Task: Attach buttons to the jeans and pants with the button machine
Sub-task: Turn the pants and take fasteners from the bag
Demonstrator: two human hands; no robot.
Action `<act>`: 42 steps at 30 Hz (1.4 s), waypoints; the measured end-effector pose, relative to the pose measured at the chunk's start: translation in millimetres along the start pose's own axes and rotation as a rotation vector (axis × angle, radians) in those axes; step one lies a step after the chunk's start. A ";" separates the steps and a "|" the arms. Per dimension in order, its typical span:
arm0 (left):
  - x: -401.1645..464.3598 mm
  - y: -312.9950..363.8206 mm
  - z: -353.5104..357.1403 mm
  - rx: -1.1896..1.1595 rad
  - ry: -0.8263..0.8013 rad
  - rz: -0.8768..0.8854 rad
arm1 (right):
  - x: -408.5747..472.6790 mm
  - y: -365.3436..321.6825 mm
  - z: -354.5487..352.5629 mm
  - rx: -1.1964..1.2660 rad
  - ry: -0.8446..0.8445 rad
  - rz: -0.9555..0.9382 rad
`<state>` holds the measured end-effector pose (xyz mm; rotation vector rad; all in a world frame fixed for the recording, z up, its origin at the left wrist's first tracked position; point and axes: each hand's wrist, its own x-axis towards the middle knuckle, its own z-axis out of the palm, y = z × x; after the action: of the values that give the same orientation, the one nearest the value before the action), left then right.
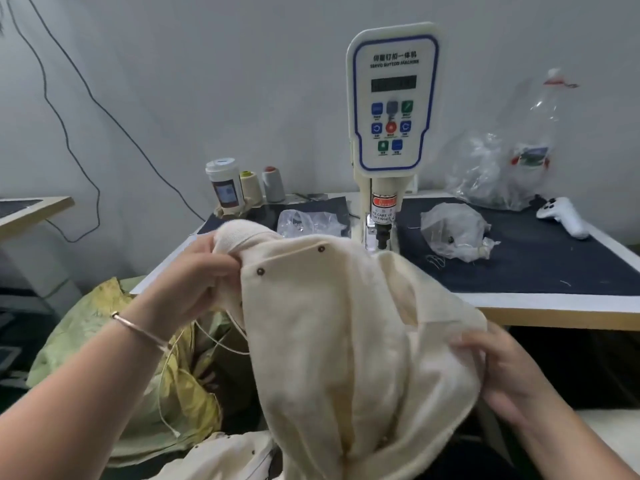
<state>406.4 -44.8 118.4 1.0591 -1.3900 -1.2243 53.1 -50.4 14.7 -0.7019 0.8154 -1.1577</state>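
Before machine [391, 109], pants [346, 323] in both hands

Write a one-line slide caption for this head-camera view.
Both hands, left and right, hold cream pants before the button machine.

Your left hand [204, 275] is raised at the left of the scene, fingers curled and pinching a fold of the cream-coloured fabric garment [332, 327] at its upper edge. A thin rose-gold bangle [138, 329] circles that wrist, with the bare forearm running down to the near left corner. Your right hand [498, 368] sits lower at the near right, its fingers gripping the garment's edge.
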 end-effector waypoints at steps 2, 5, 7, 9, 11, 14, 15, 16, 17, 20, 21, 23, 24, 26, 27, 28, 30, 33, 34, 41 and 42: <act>9.9 6.8 -5.3 -0.038 0.057 -0.039 | 14.9 -8.0 7.5 0.125 -0.015 0.036; 11.0 23.1 -1.5 -0.342 -0.174 -0.175 | 32.2 -14.2 14.0 0.171 -0.034 0.121; 9.1 26.2 -3.8 -0.504 -0.287 -0.109 | 37.8 -18.9 15.5 0.080 -0.099 0.168; 12.7 25.2 -12.7 -0.617 -0.338 -0.112 | 41.7 -27.1 16.4 -0.172 -0.157 0.103; 4.6 31.8 -3.7 -0.656 -0.361 -0.070 | 43.2 -38.0 20.7 -0.502 -0.121 -0.063; 9.0 37.5 10.6 -0.352 -0.169 -0.051 | 40.5 -51.5 38.1 -1.118 0.054 -0.418; 9.1 37.6 15.3 -0.285 -0.157 -0.034 | 37.2 -53.5 47.2 -1.365 0.138 -0.565; 9.5 42.2 26.3 -0.297 -0.190 -0.026 | 34.0 -53.4 56.0 -1.502 0.186 -0.716; 10.1 44.7 35.3 -0.358 -0.288 -0.020 | 30.4 -52.8 64.6 -1.513 0.140 -0.811; 10.5 58.2 66.6 -0.469 -0.582 0.031 | 17.2 -61.1 92.5 -1.116 -0.407 -0.693; 14.6 57.3 72.0 -0.420 -0.570 0.032 | 15.8 -63.8 100.9 -1.037 -0.527 -0.611; 22.4 56.2 75.5 -0.328 -0.393 -0.047 | 15.5 -67.5 111.6 -0.980 -0.615 -0.487; 22.4 57.8 77.8 -0.300 -0.330 -0.040 | 15.4 -68.5 115.8 -0.974 -0.596 -0.459; 21.8 60.2 75.7 -0.227 -0.270 -0.026 | 18.0 -73.5 116.3 -0.947 -0.513 -0.473; 21.8 60.5 69.7 -0.144 -0.223 -0.045 | 18.6 -79.2 114.8 -0.913 -0.487 -0.453; 19.2 60.3 63.9 -0.038 -0.181 -0.065 | 19.5 -86.2 111.8 -0.862 -0.494 -0.382; 15.3 56.6 50.0 0.191 -0.169 -0.111 | 20.7 -99.6 105.3 -0.727 -0.585 -0.182; 15.3 56.4 36.6 0.374 -0.273 -0.186 | 20.5 -108.3 106.4 -0.601 -0.724 0.018; 14.4 58.0 34.6 0.374 -0.315 -0.158 | 20.8 -108.5 108.8 -0.576 -0.729 0.063; 1.3 35.8 62.9 0.483 -0.460 -0.042 | 28.1 -102.2 115.3 -0.453 -0.668 0.215; 3.8 32.0 59.8 0.500 -0.412 -0.036 | 31.3 -99.5 113.3 -0.517 -0.636 0.198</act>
<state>346.4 -35.7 148.9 1.2101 -2.0780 -1.1928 104.8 -99.2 151.3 -1.3010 0.6132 -0.4800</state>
